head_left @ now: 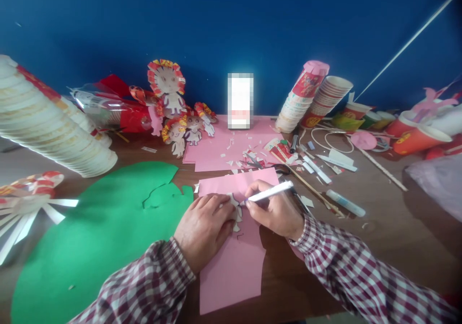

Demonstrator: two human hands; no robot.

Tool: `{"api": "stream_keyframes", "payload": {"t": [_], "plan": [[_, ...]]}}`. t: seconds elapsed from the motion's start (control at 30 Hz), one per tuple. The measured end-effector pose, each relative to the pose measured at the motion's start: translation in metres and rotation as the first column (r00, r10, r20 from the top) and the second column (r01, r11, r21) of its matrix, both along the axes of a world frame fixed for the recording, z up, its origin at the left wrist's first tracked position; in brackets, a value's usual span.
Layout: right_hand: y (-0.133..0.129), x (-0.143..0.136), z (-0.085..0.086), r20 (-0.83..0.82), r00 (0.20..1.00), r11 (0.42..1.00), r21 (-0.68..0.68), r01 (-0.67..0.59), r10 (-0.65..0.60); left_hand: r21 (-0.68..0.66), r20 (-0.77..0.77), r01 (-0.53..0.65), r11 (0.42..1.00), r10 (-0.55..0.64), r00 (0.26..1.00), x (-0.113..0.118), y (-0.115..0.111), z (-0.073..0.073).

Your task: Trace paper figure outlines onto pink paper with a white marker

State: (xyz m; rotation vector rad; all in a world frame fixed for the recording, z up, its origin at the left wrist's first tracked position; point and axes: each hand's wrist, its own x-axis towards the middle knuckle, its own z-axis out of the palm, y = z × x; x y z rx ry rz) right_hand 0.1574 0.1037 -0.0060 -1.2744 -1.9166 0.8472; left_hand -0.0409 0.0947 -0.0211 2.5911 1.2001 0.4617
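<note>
And your R hand point(276, 213) has the white pen point(270, 191) pinched btwn thumb & fingers, slanted, tip by the R side of the white cutout point(238, 212). L hand's point(205, 223) unclenched, palm down, fingers slightly bent, pressing that cutout onto the pink sheet point(231, 280), nearer its far edge.

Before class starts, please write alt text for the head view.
A person's right hand holds a white marker beside a white paper cutout on pink paper; the left hand rests on the cutout. Green paper lies left.
</note>
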Motion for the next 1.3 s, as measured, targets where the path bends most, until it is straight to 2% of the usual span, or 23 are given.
{"api": "stream_keyframes", "payload": {"t": [0.27,0.63,1.3], "plan": [[-0.0009,-0.0011,0.0020,0.000,1.000,0.999,-0.049,-0.012,0.012,0.044,0.026,0.008,0.999,-0.010,1.000,-0.0002,-0.0009,-0.0009],[0.0003,0.0011,-0.0031,0.029,1.000,0.999,-0.037,-0.009,0.010,0.008,0.008,-0.004,1.000,0.004,1.000,0.0000,-0.0007,-0.0015],[-0.0007,0.0010,-0.0043,0.059,0.998,1.000,-0.021,-0.015,0.016,0.030,0.005,0.001,1.000,-0.001,1.000,-0.0002,-0.0003,-0.0033]]}}
